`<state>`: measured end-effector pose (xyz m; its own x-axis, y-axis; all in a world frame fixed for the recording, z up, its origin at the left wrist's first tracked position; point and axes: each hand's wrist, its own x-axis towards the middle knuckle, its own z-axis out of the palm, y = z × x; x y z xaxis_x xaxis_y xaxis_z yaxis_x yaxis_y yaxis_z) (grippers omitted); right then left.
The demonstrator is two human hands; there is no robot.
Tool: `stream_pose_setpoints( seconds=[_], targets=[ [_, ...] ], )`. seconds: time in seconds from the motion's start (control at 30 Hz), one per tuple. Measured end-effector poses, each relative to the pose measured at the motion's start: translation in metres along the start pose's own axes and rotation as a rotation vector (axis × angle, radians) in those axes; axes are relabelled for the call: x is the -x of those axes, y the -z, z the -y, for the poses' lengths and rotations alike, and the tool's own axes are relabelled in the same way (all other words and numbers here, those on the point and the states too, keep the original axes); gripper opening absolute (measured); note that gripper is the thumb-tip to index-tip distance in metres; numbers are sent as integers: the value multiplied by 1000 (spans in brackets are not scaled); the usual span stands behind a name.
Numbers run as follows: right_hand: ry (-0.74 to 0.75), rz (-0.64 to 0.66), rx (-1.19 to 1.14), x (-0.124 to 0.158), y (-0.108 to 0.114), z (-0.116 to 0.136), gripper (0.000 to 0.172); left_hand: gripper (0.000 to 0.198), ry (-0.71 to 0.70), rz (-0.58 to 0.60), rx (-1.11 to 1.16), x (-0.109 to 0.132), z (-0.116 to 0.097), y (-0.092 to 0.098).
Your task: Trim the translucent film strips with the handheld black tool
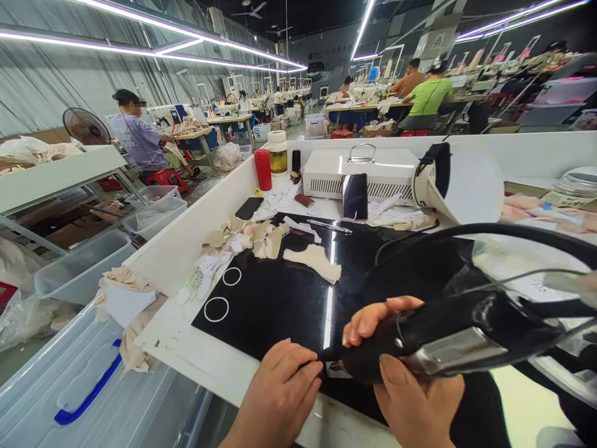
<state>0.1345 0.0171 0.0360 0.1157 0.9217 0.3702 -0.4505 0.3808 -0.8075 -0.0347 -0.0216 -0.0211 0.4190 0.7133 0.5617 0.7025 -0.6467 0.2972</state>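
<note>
My right hand (417, 398) is wrapped around a black handheld tool (459, 333) with a bare metal patch on its side. The tool's narrow end points left, and a small metal tip (336, 366) shows there. Just left of that tip, my left hand (280, 392) has its fingers curled and pressed together at the front edge of a glossy black mat (265, 311). Something dark shows at those fingertips, too hidden to name. A cream fabric piece (314, 261) lies farther back on the mat, and two white rings (217, 309) are at its left.
A thick black hose (513, 233) arches from the tool. Behind the mat are a white vented box (361, 171), a phone (355, 196), a red cylinder (263, 170) and a large white cone (471, 183). A lidded plastic bin (93, 373) stands left; people sit at sewing tables beyond.
</note>
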Motion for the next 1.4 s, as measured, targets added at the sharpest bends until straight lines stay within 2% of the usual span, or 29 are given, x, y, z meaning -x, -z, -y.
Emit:
stream_pose_setpoints(
  seconds=[0.1, 0.33, 0.43, 0.6, 0.83, 1.13, 1.27, 1.4],
  targets=[
    [-49, -53, -14, 5, -3, 3, 36, 23, 20, -6, 4, -2, 0, 0],
    [-69, -68, -4, 11, -5, 0, 38, 22, 9, 13, -3, -4, -1, 1],
    [-30, -50, 24, 9, -4, 0, 36, 24, 5, 13, -8, -3, 0, 1],
    [46, 53, 78, 5, 1, -3, 31, 25, -15, 10, -56, -4, -1, -2],
    [23, 19, 56, 2, 4, 2, 33, 27, -62, 22, -99, -4, 2, -2],
    [100, -174, 152, -23, 35, 25, 33, 23, -143, 55, -87, -12, 15, 0],
    [109, -164, 181, -21, 42, 24, 32, 22, -155, 115, -49, -21, 26, 6],
    [104, -106, 169, -17, 45, 22, 31, 21, -163, 199, 50, -40, 43, 10]
  ],
)
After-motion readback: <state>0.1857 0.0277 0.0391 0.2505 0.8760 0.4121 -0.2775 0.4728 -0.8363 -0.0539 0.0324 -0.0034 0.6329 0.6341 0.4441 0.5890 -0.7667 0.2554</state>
